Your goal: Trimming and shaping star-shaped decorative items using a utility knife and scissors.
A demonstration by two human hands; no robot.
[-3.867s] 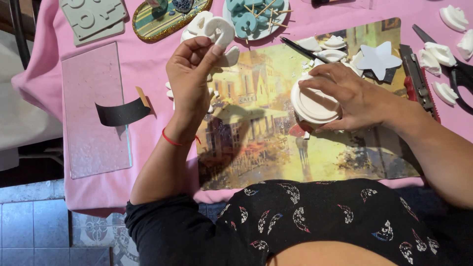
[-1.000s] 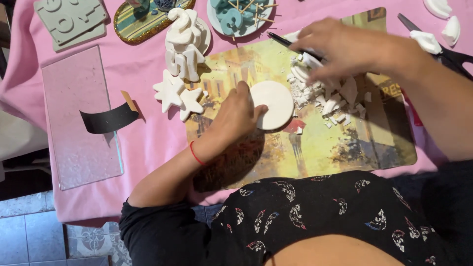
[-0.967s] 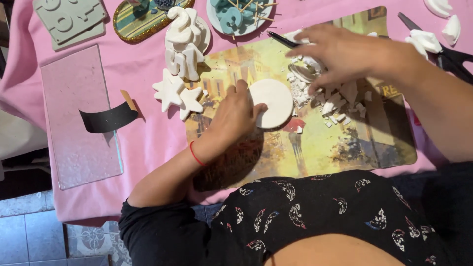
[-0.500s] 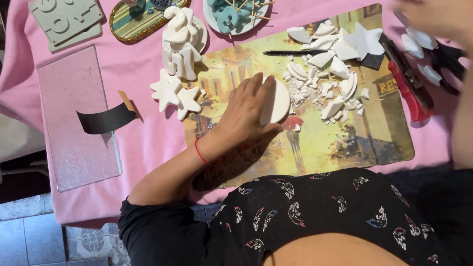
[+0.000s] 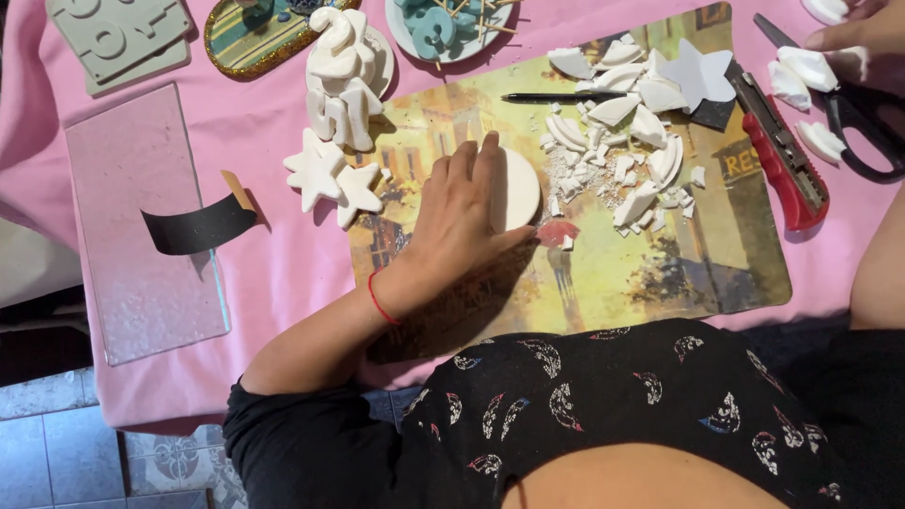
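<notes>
Pink-clothed table point(image 5: 255, 273), painted placemat point(image 5: 660, 273) on top. Left hand point(image 5: 462, 221) lies flat, fingers spread, over white plaster disc point(image 5: 517, 188) mid-mat. Disc looks stiff, brittle, light; best gripped by rim. Right hand point(image 5: 863, 38) at top corner touches white pieces, grip unclear. Broken shards point(image 5: 622, 141) beside disc, red cutter point(image 5: 782, 155) and scissors point(image 5: 863, 132) near.
</notes>
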